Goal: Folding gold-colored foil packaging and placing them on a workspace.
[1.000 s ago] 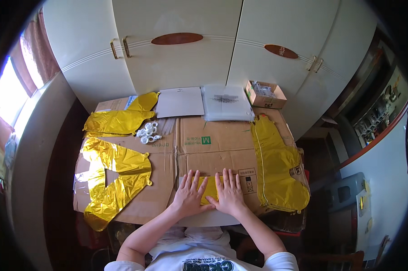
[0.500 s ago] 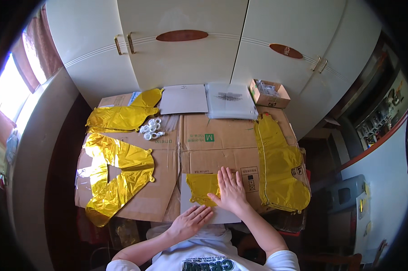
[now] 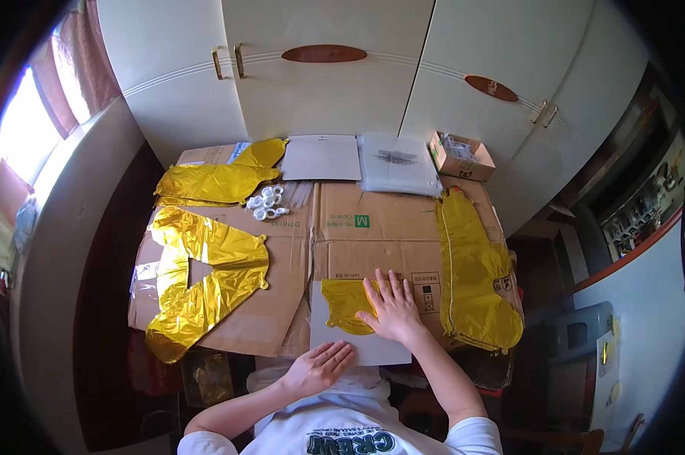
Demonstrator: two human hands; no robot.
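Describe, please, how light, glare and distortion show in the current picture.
Head view: the window at left is washed out to white; head view: the larger gold foil sheet at left has pale glare patches, while the small foil piece by the right hand looks duller; head view: the cabinet's right edge bends near the dark rounded picture border.

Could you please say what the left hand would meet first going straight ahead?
Probably the right hand, across the pale card, though the gold foil piece lies near that line; depth is unclear.

The small foil piece is gold, its sheet pale grey, the cardboard brown.
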